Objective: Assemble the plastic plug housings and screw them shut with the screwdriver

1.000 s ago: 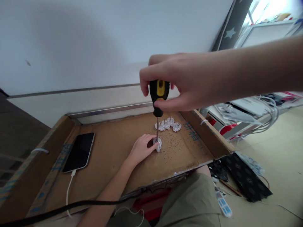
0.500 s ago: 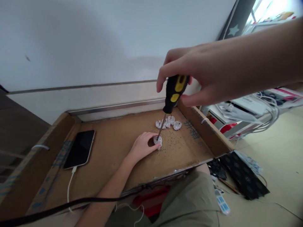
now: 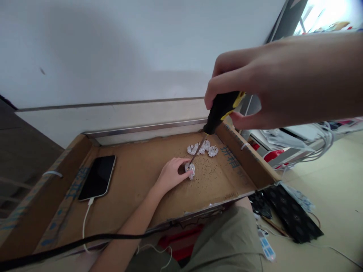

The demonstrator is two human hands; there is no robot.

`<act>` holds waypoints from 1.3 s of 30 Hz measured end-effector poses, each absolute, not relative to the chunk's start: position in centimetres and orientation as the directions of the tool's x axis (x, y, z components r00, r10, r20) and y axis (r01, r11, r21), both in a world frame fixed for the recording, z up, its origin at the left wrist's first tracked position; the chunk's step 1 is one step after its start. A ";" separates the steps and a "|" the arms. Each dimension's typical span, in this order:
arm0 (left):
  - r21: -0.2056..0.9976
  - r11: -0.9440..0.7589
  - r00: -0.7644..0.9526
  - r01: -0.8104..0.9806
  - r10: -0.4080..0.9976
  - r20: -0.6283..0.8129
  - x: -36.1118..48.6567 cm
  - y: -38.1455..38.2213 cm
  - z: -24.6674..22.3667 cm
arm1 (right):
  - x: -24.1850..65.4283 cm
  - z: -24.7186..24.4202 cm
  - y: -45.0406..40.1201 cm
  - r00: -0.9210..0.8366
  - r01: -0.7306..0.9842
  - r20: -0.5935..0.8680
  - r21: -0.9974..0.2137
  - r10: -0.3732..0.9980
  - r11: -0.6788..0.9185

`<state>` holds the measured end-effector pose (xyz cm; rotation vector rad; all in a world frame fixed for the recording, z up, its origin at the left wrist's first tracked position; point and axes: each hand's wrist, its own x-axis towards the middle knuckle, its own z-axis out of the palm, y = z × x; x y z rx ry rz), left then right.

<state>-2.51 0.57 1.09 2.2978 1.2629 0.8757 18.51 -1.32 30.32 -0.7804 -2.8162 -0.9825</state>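
My left hand (image 3: 173, 173) rests on the cardboard tray (image 3: 127, 181), thumb and fingers pinching a small white plastic part with metal pins (image 3: 190, 170). A black and yellow screwdriver (image 3: 217, 115) is gripped by its handle in my right hand (image 3: 241, 83). Its shaft slants down to the left, with the tip at the top of the pinched part; whether it sits in a screw is too small to tell. Behind this part, several similar white plastic parts (image 3: 202, 147) lie grouped on the tray.
A phone (image 3: 98, 177) with a white cable lies at the tray's left. Tiny dark bits are scattered right of my left hand. A black cord (image 3: 113, 237) crosses the front. A white wall rises behind; white cables (image 3: 323, 141) and a shelf stand at right.
My right hand has moved right, tilting the screwdriver's handle further right while its tip stays at the white part. My left hand keeps its pinch in place.
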 end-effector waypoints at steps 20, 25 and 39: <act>0.583 -0.508 0.406 0.635 0.861 0.307 -2.4 0.5 1.1 | 17.8 29.5 -1.8 -0.841 0.509 0.145 0.537 0.520 0.673; 0.581 -0.516 0.409 0.630 0.856 0.317 -2.4 0.5 1.0 | 17.8 29.3 -1.6 -0.842 0.511 0.176 0.563 0.511 0.650; 0.619 -0.506 0.425 0.600 0.858 0.289 -2.0 0.4 0.7 | 16.2 29.8 -1.5 -0.829 0.529 0.146 0.517 0.539 0.673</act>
